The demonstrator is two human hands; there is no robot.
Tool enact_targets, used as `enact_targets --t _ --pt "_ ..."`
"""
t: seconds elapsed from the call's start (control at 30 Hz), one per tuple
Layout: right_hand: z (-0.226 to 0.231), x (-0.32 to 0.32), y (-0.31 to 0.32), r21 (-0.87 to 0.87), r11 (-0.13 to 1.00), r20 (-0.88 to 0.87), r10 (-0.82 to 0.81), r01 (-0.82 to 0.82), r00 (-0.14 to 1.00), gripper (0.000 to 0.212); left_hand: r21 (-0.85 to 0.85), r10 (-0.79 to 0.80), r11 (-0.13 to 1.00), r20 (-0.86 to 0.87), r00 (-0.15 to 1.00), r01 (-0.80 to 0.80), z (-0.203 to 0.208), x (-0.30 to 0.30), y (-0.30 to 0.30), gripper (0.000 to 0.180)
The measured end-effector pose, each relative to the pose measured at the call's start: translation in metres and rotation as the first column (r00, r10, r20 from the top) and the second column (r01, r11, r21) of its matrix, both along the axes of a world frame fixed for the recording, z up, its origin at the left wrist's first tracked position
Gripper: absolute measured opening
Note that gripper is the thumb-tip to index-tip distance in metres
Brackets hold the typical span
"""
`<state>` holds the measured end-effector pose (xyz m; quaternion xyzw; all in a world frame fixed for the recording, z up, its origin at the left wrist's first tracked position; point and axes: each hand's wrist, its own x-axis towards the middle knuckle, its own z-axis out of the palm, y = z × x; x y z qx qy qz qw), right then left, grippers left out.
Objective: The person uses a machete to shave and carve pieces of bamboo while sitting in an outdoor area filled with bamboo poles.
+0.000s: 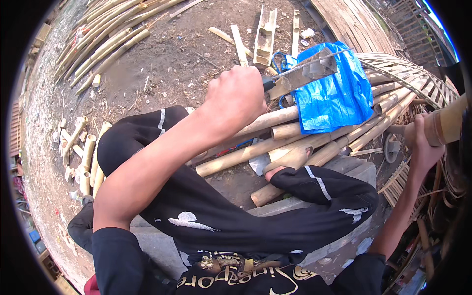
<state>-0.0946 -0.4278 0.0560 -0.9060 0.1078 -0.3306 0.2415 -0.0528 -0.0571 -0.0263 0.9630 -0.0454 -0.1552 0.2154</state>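
My left hand (237, 96) is raised above my bent knee, its fingers wrapped round the dark handle of a broad-bladed metal tool (307, 71). The shiny blade points right, above a blue plastic sheet (334, 98); whether it is a saw or a machete I cannot tell. Far out to the right, my right hand (427, 142) grips a thick bamboo piece (450, 120), which runs off into the dark rim. Below the sheet lie several bamboo poles (236, 156), some under it. My bare foot (285, 164) rests against them.
Long bamboo poles (105, 42) are stacked at the far left, with short bamboo offcuts (87, 157) nearer my knee. Split bamboo halves (265, 37) lie ahead on the dirt. A woven bamboo lattice (418, 73) and wooden boards (351, 22) stand at the right. A concrete ledge (356, 172) lies beneath my legs.
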Motion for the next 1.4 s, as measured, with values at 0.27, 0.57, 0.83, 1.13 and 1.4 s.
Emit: enact_targets --t 0.27,0.57,0.83,1.13,1.4 --pt "-0.068 -0.004 -0.018 0.286 0.958 -0.52 0.144 0.014 0.842 0.02 -0.046 0.009 0.999 0.002 1.0 -0.009 -0.011 0.035 0.008 0.031" --pt "0.051 0.012 -0.004 0.214 0.975 0.256 0.009 -0.066 0.967 0.031 0.044 -0.018 0.999 0.075 0.997 0.014 -0.012 0.06 0.016 0.028" --pt "-0.074 -0.004 0.039 0.548 0.836 -0.607 0.419 -0.026 0.675 0.018 0.159 -0.091 0.985 0.122 0.988 0.071 -0.003 0.106 0.03 0.027" --pt "0.068 0.003 0.015 0.491 0.819 0.071 0.301 -0.296 0.951 0.049 0.196 -0.155 0.972 0.113 0.981 0.131 0.009 0.118 0.03 0.025" --pt "-0.127 0.002 0.038 0.425 0.905 -0.667 0.332 -0.026 0.667 0.022 0.262 -0.192 0.951 0.076 0.978 0.166 0.002 0.125 0.026 0.025"
